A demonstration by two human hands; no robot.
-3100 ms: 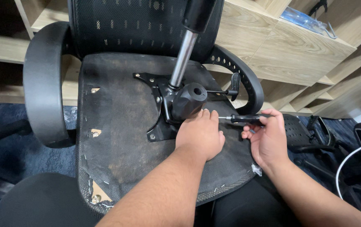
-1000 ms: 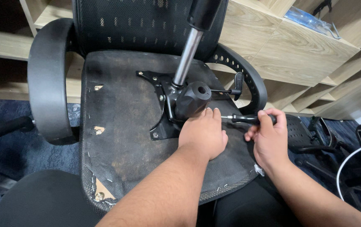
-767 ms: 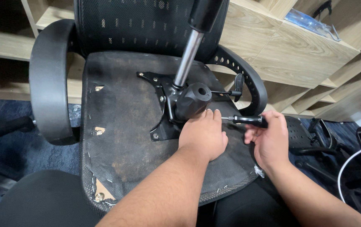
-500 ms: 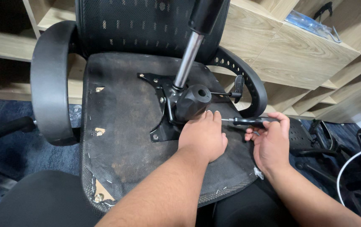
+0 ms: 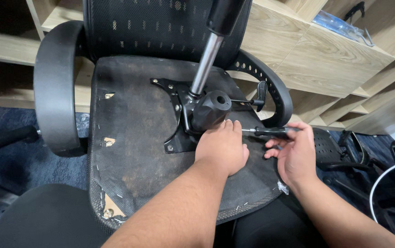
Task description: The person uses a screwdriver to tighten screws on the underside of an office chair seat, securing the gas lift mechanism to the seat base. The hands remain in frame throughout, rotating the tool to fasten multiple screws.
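An office chair lies overturned, its black seat underside (image 5: 133, 138) facing up. A black metal mechanism plate (image 5: 174, 110) with a round knob (image 5: 211, 108) and a silver gas cylinder (image 5: 204, 62) is bolted to it. My left hand (image 5: 223, 149) rests flat on the plate's near right corner, fingers against the knob. My right hand (image 5: 294, 154) holds the black handle of a screwdriver (image 5: 271, 132), whose shaft points left toward the plate behind my left hand's fingers. The tip is hidden.
Black armrests curve at the left (image 5: 52, 87) and right (image 5: 271, 87) of the seat. A lever with a paddle (image 5: 261, 92) sticks out right of the knob. Wooden shelving (image 5: 326, 59) stands behind. Blue carpet (image 5: 4, 115) and other chair parts (image 5: 344, 147) lie around.
My right hand's fingers have shifted on the screwdriver handle, turning it. My left hand has stayed on the plate. The camera view has drifted slightly.
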